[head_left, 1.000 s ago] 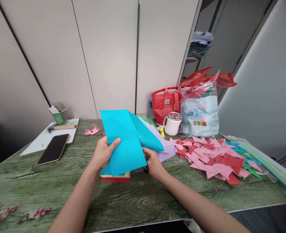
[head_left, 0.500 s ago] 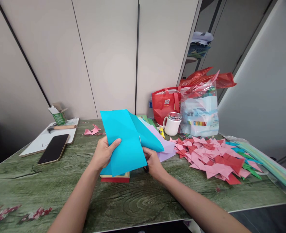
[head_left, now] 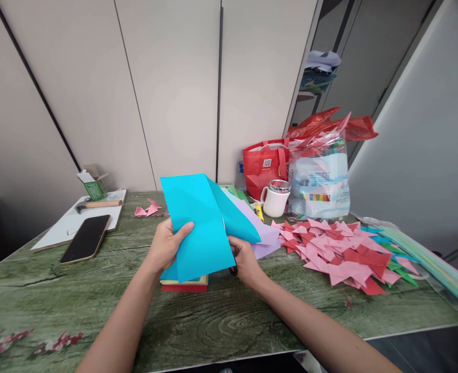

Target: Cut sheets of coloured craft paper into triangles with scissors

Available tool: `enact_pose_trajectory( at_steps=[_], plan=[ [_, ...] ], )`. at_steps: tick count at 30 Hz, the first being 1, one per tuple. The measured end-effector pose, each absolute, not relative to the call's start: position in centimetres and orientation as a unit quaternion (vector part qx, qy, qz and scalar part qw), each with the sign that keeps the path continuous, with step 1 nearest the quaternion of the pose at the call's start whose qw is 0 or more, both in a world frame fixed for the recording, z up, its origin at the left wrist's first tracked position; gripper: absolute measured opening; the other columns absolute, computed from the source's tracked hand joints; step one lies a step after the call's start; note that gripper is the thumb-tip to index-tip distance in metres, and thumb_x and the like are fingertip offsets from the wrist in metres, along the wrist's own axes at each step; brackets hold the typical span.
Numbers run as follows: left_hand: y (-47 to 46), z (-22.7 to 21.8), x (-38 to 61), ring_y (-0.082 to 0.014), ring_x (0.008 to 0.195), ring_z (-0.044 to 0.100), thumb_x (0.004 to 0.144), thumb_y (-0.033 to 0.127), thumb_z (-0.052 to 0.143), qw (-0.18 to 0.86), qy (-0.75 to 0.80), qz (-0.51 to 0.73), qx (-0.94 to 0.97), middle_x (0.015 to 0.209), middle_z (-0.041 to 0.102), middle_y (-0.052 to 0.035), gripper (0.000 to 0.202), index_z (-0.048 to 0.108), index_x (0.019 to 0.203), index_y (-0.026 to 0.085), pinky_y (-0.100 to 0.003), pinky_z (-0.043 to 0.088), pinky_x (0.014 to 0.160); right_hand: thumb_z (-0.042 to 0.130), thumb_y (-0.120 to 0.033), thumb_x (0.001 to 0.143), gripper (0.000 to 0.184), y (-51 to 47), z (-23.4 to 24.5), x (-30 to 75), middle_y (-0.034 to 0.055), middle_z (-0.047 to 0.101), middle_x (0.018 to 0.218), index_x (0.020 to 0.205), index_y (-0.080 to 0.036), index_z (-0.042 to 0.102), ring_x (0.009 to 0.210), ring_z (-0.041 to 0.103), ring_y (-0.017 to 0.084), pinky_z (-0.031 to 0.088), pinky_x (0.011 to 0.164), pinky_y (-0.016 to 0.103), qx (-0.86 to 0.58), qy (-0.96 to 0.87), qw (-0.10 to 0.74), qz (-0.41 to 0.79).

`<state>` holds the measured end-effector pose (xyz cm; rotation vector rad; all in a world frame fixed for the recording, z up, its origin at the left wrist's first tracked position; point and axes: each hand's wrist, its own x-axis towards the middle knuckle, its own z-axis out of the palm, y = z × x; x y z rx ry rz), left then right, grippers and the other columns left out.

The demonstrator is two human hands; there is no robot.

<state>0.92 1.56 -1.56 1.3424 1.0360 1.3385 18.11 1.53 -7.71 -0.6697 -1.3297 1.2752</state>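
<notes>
My left hand [head_left: 166, 246] grips the left edge of a cyan paper sheet [head_left: 197, 223], thumb on its front, holding it up above the table. My right hand [head_left: 245, 260] is closed at the sheet's lower right edge. A black scissors handle [head_left: 234, 270] shows under its fingers, and a thin blade line runs up into the paper. A lilac sheet [head_left: 266, 239] lies behind the cyan one. Below the sheet a flat red box [head_left: 184, 285] rests on the green wood-grain table [head_left: 213, 321].
A pile of pink and red folded triangles [head_left: 337, 248] spreads at the right. Behind it stand a white mug [head_left: 275, 201], a red bag [head_left: 263, 166] and a clear plastic bag [head_left: 320, 178]. At the left lie a phone [head_left: 86, 238], a white board [head_left: 63, 225] and a hammer [head_left: 97, 203].
The cyan sheet has risen very slightly; both hands stay where they were.
</notes>
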Motion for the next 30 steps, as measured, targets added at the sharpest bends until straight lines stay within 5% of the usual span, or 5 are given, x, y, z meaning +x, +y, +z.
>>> enact_pose_trajectory(
  at_steps=[11,30],
  plan=[
    [1.56,-1.76,0.76,-0.0285,0.086,0.063,0.064,0.044,0.066,0.482,0.425,0.511,0.572,0.107,0.064,-0.0097,0.047,0.059,0.103,0.020,-0.039,0.053,0.066,0.076,-0.030,0.054,0.037,1.30,-6.82,18.32,0.0039,0.069,0.087,0.087,-0.020,0.063,0.080,0.063,0.024,0.051,0.072,0.036,-0.246,-0.572,0.552,0.554],
    [1.44,-1.63,0.81,-0.0290,0.085,0.063,0.064,0.044,0.065,0.481,0.429,0.507,0.573,0.107,0.064,-0.0111,0.049,0.057,0.106,0.019,-0.039,0.053,0.065,0.075,-0.036,0.053,0.029,1.44,-7.22,18.34,0.0013,0.069,0.071,0.070,-0.019,0.057,0.076,0.064,0.024,0.052,0.065,0.034,-0.272,-0.564,0.552,0.551]
  ],
)
